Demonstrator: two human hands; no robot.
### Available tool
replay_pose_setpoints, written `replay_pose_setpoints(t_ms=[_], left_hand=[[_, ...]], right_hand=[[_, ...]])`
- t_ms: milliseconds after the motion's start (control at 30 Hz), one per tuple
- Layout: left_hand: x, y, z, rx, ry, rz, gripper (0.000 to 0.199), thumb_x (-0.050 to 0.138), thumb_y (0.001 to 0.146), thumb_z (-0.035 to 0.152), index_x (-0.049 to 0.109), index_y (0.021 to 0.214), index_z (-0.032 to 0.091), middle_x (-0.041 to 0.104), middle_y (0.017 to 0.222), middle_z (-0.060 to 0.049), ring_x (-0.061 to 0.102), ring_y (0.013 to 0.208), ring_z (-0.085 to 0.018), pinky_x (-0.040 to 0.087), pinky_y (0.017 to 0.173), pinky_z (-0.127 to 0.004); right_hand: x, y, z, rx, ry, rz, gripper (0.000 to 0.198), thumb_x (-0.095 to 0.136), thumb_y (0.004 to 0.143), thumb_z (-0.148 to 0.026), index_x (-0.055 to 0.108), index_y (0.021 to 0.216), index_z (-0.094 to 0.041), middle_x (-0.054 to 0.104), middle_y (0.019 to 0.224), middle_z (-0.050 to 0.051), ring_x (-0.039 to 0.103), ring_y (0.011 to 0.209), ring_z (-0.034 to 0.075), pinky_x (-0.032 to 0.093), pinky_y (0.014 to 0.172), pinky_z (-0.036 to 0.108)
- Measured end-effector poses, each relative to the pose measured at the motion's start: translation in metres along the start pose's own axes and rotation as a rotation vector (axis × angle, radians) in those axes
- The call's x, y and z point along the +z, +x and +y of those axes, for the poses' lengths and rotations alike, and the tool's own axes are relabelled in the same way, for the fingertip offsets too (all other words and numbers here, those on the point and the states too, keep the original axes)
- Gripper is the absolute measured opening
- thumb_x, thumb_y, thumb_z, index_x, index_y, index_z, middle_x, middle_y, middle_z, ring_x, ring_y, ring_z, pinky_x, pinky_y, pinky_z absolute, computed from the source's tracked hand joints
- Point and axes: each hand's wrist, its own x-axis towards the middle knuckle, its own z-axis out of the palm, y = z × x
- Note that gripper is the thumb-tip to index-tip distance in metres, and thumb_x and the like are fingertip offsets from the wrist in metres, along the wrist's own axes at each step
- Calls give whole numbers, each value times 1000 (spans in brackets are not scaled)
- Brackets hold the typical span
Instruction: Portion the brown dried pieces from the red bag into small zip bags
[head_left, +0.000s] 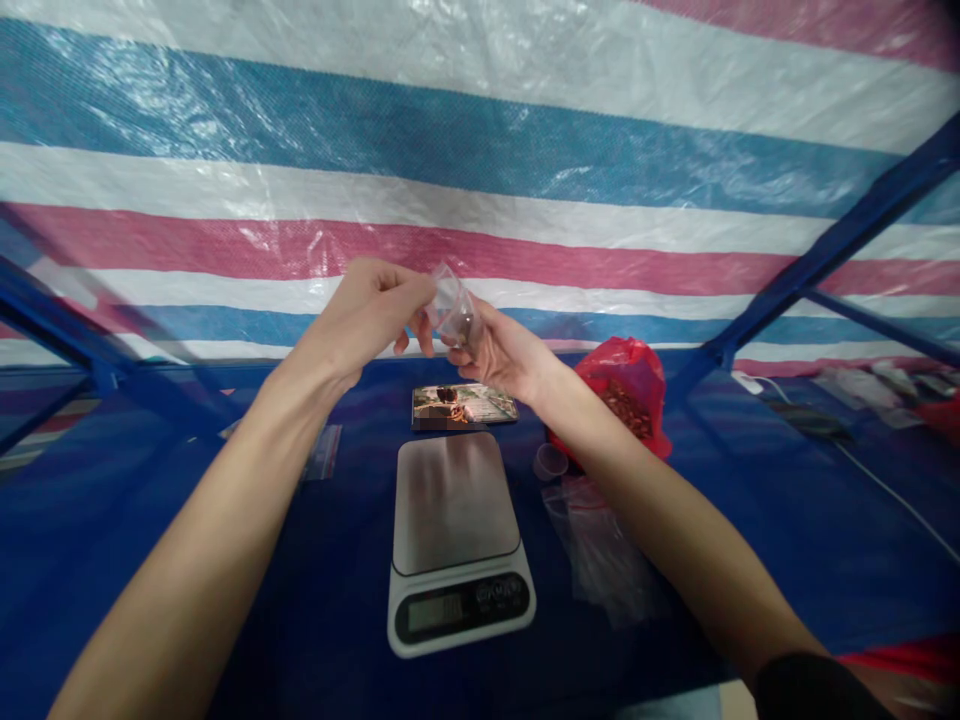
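Bag (454, 308), small clear zip type, sits mid-frame, pinched between both your hands above the scale (456, 520). L hand (367, 312) grips its upper-left edge, R hand (501, 352) holds the lower-right w/ fingers curled round it. Long axis tilts upper-left to lower-right; both hands touching, neither nearer. Red bag (628, 390) lies right of frame center.

A scale (456, 505) sits on the table (750, 520), with a phone (463, 406) lying just behind it. To the right lie a small cup (550, 461), loose bags (600, 545), and a filled bag (628, 395) behind them.
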Motion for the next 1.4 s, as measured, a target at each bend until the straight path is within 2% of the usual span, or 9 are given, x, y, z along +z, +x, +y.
replay_pose_setpoints(t_ms=[233, 400, 633, 800, 967, 1067, 1167, 1267, 1400], left_hand=[[2, -12, 20, 124, -42, -3, 55, 59, 98, 37, 45, 47, 21, 51, 47, 0, 55, 43, -12, 35, 46, -28], [-1, -28, 31, 185, -2, 54, 51, 55, 101, 38, 52, 53, 22, 52, 46, 2, 50, 41, -11, 34, 46, -27], [-25, -74, -19, -46, 342, 159, 52, 48, 101, 46, 49, 54, 23, 54, 47, 2, 51, 49, -13, 39, 57, -28], [-31, -101, -81, -116, 718, 353, 45, 45, 97, 46, 40, 58, 24, 43, 50, 2, 43, 51, -15, 26, 58, -31], [-27, -105, -110, -115, 1010, 277, 40, 43, 96, 45, 51, 64, 23, 54, 56, -3, 42, 52, -17, 20, 61, -33], [-26, -107, -111, -94, 1038, 266, 42, 41, 97, 45, 51, 63, 23, 53, 55, -3, 43, 52, -17, 20, 61, -33], [-27, -110, -108, -84, 1035, 268, 43, 41, 98, 44, 49, 61, 23, 51, 53, -2, 43, 51, -17, 20, 61, -32], [-28, -111, -108, -96, 1019, 272, 43, 41, 97, 44, 48, 60, 23, 48, 52, -2, 42, 51, -16, 20, 61, -32], [-29, -111, -110, -104, 997, 272, 43, 41, 97, 45, 48, 61, 23, 45, 51, -1, 41, 50, -16, 20, 61, -32]], right_hand=[[-2, -22, -23, -181, 119, 87, 24, 52, 104, -24, 48, 80, -22, 44, 61, -8, 22, 42, 4, 18, 34, 14], [-2, -56, -55, -236, 107, 175, 22, 51, 104, -25, 51, 82, -22, 47, 62, -7, 24, 41, 6, 15, 33, 17], [-60, -132, -63, -323, -156, 389, 21, 62, 97, -33, 58, 79, -22, 38, 53, -11, 15, 36, 5, 13, 35, 21], [-119, -165, -41, -417, -551, 852, 37, 63, 92, -49, 50, 65, -27, 40, 47, -6, 26, 34, 9, 17, 35, 28], [-138, -178, -26, -485, -934, 1036, 42, 63, 95, -52, 51, 64, -27, 46, 48, -2, 39, 40, 14, 25, 44, 32], [-138, -178, -19, -464, -1592, 1022, 42, 52, 102, -48, 55, 68, -24, 51, 51, 1, 43, 45, 16, 24, 54, 33], [-137, -173, -12, -442, -2134, 843, 48, 37, 107, -47, 66, 79, -20, 63, 59, 7, 46, 46, 18, 18, 56, 32], [-137, -166, -11, -471, -2348, 719, 54, 32, 111, -44, 73, 89, -16, 73, 68, 10, 51, 47, 18, 17, 55, 31], [-135, -161, -17, -521, -2467, 701, 58, 31, 113, -45, 75, 88, -16, 72, 65, 10, 52, 46, 18, 16, 55, 31]])
